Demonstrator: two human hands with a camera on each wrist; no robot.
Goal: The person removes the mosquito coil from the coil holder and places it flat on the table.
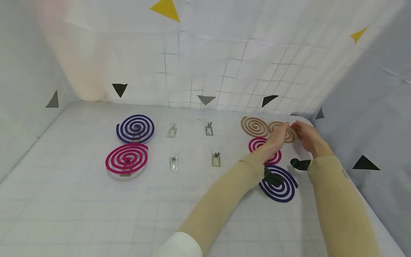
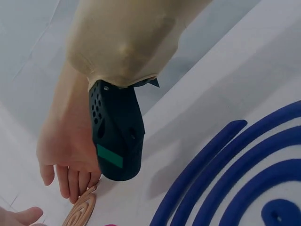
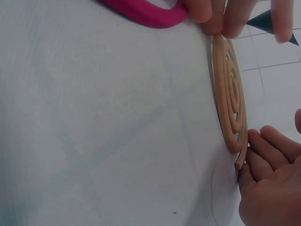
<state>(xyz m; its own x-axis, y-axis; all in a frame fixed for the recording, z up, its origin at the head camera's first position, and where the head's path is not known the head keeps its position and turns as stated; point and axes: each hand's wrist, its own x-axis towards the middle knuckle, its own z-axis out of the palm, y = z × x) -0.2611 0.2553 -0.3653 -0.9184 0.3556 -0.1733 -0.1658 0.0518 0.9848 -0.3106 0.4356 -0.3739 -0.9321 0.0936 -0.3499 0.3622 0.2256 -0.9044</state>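
A tan mosquito coil [image 1: 282,130] lies on the white table at the back right, between my two hands. My left hand [image 1: 277,138] has its fingertips at the coil's near left edge, as the right wrist view shows. My right hand [image 1: 306,137] touches the opposite edge, by the coil's tail, with fingers extended. In the left wrist view the right hand [image 2: 70,146] reaches down to the tan coil [image 2: 80,209]. Another tan coil [image 1: 253,126] lies just left of it. A pink coil [image 1: 253,141] lies partly under my left hand and wrist.
A dark blue coil [image 1: 290,194] lies below my left forearm. At the left, a blue coil [image 1: 120,132] and a pink coil [image 1: 112,162] sit raised on metal stands. Several small metal stands, one a gold stand [image 1: 216,160], occupy the middle. White sheeting walls [image 1: 379,117] border the table.
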